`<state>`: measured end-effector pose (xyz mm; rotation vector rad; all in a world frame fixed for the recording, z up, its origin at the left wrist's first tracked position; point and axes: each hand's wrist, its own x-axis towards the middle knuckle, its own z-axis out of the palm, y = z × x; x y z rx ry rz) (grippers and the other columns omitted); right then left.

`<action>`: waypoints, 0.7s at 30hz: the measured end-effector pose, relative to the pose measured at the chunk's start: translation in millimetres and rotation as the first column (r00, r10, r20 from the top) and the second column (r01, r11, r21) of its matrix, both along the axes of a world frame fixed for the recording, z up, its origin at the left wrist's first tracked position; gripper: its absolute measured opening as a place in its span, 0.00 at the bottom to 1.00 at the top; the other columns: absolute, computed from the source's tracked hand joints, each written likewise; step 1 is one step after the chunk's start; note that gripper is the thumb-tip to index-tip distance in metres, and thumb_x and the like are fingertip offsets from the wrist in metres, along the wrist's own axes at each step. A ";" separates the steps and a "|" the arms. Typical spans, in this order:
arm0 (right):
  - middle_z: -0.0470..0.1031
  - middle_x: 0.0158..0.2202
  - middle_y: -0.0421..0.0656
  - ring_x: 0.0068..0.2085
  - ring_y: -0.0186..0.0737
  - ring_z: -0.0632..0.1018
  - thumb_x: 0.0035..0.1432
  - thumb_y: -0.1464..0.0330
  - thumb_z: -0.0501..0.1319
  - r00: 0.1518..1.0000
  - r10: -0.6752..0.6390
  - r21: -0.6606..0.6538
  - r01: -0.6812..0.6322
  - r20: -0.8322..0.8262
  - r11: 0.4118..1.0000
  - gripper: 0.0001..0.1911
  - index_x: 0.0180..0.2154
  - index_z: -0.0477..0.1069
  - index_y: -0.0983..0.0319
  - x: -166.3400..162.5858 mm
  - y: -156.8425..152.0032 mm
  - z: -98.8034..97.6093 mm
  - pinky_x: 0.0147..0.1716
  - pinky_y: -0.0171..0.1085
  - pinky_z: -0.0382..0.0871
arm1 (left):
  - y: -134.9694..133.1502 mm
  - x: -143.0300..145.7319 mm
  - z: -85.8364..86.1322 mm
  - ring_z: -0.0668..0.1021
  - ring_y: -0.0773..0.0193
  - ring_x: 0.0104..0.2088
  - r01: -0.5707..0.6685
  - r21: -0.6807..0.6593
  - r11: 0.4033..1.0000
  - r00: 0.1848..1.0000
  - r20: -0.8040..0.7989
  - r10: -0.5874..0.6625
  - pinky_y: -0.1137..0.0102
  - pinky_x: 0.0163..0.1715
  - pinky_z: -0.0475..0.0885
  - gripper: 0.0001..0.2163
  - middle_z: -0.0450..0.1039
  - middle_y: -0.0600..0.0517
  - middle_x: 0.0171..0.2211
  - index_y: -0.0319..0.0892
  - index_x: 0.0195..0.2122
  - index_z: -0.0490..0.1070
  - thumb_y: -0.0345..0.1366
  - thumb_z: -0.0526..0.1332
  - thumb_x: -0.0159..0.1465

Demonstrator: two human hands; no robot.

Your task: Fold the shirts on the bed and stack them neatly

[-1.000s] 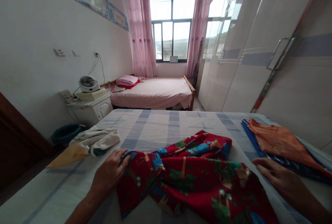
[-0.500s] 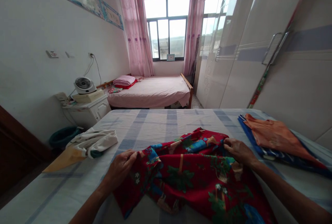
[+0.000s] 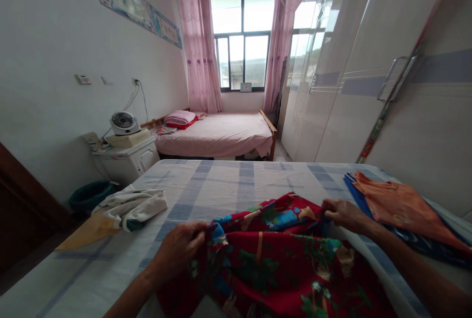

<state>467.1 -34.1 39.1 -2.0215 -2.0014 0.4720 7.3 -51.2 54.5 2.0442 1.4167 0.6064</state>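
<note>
A red garment (image 3: 273, 264) with green leaf and blue figure prints lies in front of me on the bed, partly lifted and loosely creased. My left hand (image 3: 181, 246) pinches its upper left edge, fingers closed on the cloth. At the upper right corner my right hand (image 3: 341, 214) grips the cloth between thumb and fingers. Between the two hands the fabric bunches into a ridge, and its lower part runs out of view at the bottom. I cannot tell exactly what kind of garment it is.
White and yellow clothing (image 3: 129, 207) lies crumpled at the left of the checked bedsheet (image 3: 221, 185). Folded orange clothing (image 3: 401, 205) rests on blue clothing at the right. Beyond stand a pink bed (image 3: 224, 131), a nightstand with a fan (image 3: 124, 122) and a white wardrobe (image 3: 342, 62).
Both hands keep hold of the red garment. My left hand has shifted slightly right, and the right hand's edge is drawn up a little. The camera view has tilted slightly.
</note>
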 end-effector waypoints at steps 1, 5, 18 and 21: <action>0.71 0.20 0.39 0.23 0.36 0.72 0.47 0.67 0.51 0.996 -0.011 -0.029 0.008 -0.084 1.000 0.07 0.27 0.66 0.60 2.6 2.0 8.5 0.24 0.34 0.62 | 4.5 -3.4 3.1 0.78 0.57 0.36 0.006 -0.069 0.998 0.993 0.119 0.002 0.70 0.35 0.70 0.13 0.79 0.51 0.34 0.45 0.36 0.77 0.41 0.54 0.59; 0.72 0.22 0.40 0.25 0.38 0.75 0.49 0.63 0.53 0.911 -0.117 0.129 0.181 -0.395 0.975 0.10 0.31 0.66 0.61 5.8 28.6 35.0 0.24 0.34 0.67 | 32.5 -11.9 16.6 0.78 0.59 0.28 -0.079 -0.250 0.965 0.803 0.557 0.210 0.70 0.28 0.72 0.18 0.78 0.51 0.28 0.37 0.39 0.75 0.45 0.60 0.55; 0.77 0.43 0.47 0.40 0.47 0.78 0.52 0.52 0.52 0.977 -0.070 0.107 0.093 -0.203 0.990 0.23 0.40 0.74 0.58 -16.2 -19.0 -20.4 0.39 0.39 0.72 | 50.2 -31.9 -38.3 0.68 0.52 0.56 -0.354 0.182 0.918 0.932 -0.011 0.362 0.62 0.54 0.62 0.30 0.66 0.40 0.54 0.37 0.54 0.63 0.54 0.51 0.58; 0.79 0.39 0.43 0.40 0.46 0.78 0.51 0.57 0.53 0.994 0.058 0.082 -0.051 -0.090 0.995 0.19 0.38 0.77 0.55 -11.7 -60.7 -31.4 0.39 0.37 0.71 | 39.5 -27.9 -42.5 0.67 0.51 0.57 -0.338 0.265 0.903 0.892 -0.217 0.397 0.61 0.55 0.60 0.27 0.66 0.40 0.55 0.37 0.55 0.63 0.49 0.54 0.58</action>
